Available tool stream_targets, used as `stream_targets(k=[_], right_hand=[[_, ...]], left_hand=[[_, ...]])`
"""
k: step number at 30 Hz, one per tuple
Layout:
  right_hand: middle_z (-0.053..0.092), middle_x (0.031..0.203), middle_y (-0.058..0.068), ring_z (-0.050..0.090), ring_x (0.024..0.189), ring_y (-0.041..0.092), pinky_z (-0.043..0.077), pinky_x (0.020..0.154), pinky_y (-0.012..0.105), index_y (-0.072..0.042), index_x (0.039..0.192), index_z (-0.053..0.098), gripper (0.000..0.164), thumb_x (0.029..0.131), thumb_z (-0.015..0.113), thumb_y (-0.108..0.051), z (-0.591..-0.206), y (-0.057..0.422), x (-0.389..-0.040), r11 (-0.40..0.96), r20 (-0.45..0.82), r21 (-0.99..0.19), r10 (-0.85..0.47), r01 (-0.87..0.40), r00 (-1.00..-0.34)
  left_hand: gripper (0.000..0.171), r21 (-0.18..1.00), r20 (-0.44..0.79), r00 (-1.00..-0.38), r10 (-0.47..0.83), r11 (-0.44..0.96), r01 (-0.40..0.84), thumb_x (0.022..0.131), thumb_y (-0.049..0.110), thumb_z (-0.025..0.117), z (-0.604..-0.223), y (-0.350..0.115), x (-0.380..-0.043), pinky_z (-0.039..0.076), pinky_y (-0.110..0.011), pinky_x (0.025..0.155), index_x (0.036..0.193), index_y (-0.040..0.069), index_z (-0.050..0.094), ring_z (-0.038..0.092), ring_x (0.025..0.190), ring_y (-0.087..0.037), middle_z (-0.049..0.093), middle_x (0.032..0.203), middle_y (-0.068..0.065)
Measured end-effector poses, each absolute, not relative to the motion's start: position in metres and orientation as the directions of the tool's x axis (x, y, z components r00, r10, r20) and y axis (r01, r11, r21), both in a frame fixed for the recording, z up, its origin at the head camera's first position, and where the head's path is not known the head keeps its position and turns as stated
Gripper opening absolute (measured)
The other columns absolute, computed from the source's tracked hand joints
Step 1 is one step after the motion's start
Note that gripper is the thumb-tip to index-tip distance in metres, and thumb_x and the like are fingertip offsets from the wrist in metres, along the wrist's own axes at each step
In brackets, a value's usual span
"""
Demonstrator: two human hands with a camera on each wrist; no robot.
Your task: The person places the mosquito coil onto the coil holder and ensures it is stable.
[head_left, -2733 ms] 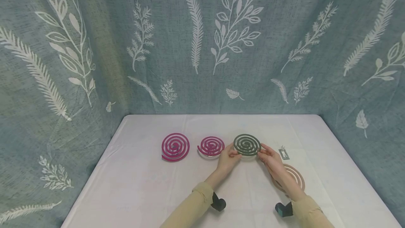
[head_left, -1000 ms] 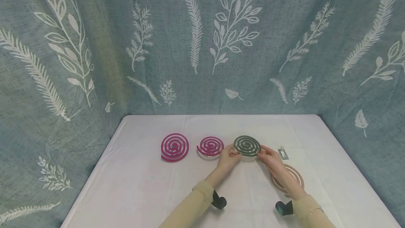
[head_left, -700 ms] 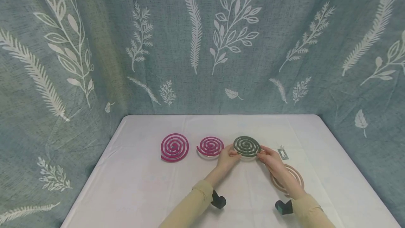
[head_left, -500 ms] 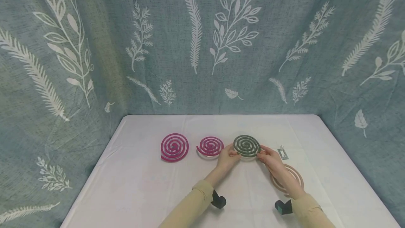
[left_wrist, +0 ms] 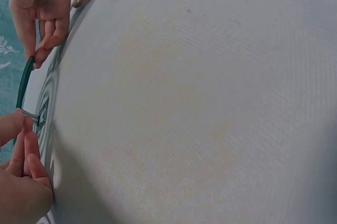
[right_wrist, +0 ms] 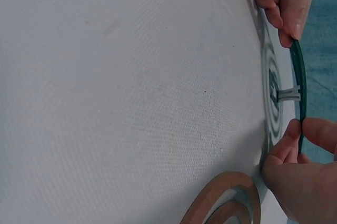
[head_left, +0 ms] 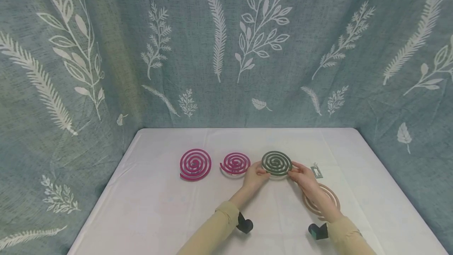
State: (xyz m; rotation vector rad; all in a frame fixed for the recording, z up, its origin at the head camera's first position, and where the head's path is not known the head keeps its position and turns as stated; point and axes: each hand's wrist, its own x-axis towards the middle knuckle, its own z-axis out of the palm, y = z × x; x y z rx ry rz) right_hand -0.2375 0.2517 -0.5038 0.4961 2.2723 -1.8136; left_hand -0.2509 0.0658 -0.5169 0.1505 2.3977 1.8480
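A dark green mosquito coil (head_left: 276, 162) is held level above the white table, a pale coil-shaped shadow beneath it. My left hand (head_left: 254, 178) pinches its left edge between thumb and fingers. On the opposite edge my right hand (head_left: 305, 180) pinches it the same way. Seen edge-on in the right wrist view, the coil meets the forked top of a small metal stand (right_wrist: 287, 94) at its middle. Just left of my left hand, a magenta coil (head_left: 235, 163) sits raised, with a bit of metal showing below it.
Another magenta coil (head_left: 195, 163) lies farther left. A brown coil (right_wrist: 202, 203) is on the table, partly hidden under my right forearm in the head view. A second flat metal stand (head_left: 317, 171) lies right of my right hand. Patterned curtain surrounds the table's back and sides.
Both hands keep their pinch on the green coil, which has come down very slightly since the oldest frame. Everything else stays in place.
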Motion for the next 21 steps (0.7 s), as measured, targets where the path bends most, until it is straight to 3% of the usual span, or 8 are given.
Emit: stream_targets(k=[21], right_hand=[[0.054,0.114,0.011,0.055,0.086,0.006,0.049,0.081,0.021,0.000,0.146,0.028,0.062,0.091,0.055,-0.008,-0.5030,0.2560,-0.2371,0.197,-0.373,-0.896,0.148,0.398,-0.916]], left_hand=[[0.056,0.966,-0.040,-0.991,0.124,0.259,-0.007,0.077,0.001,0.070,-0.5160,0.0698,-0.2481,0.054,-0.024,0.069,0.129,-0.008,0.050,0.066,0.074,-0.017,0.070,0.088,-0.017]])
